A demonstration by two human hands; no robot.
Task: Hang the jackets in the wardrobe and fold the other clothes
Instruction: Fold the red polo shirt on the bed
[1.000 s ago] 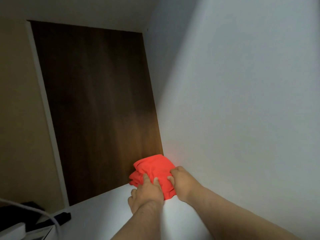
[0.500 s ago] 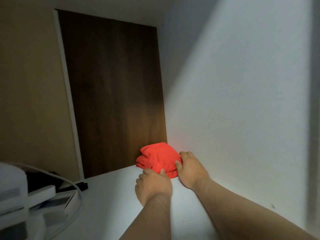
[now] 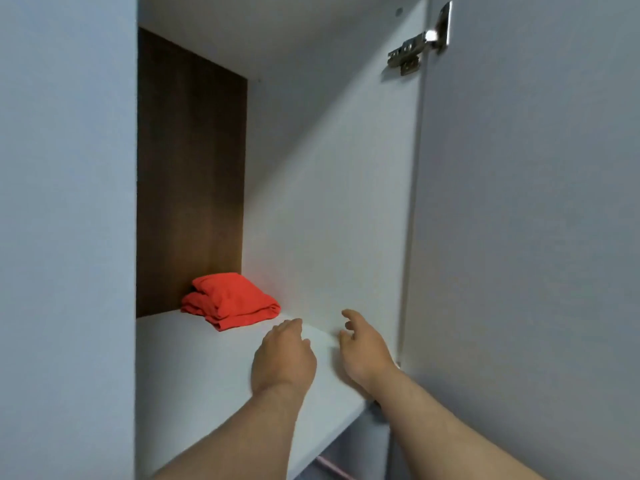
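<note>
A folded red garment (image 3: 231, 301) lies at the back of a white wardrobe shelf (image 3: 194, 368), in the corner where the dark wooden back panel meets the white side wall. My left hand (image 3: 283, 358) hovers over the shelf a short way in front of the garment, fingers loosely curled, holding nothing. My right hand (image 3: 363, 348) is beside it near the side wall, fingers relaxed and apart, also holding nothing. Neither hand touches the garment.
The dark wooden back panel (image 3: 190, 174) closes the compartment. A white side wall (image 3: 329, 202) stands on the right, with a metal hinge (image 3: 420, 39) at the top. An open door (image 3: 536, 237) lies to the right and a grey panel (image 3: 65, 237) on the left.
Both hands have let go of the red garment and drawn back towards me. The garment stays in the back corner. The view has pulled out of the compartment.
</note>
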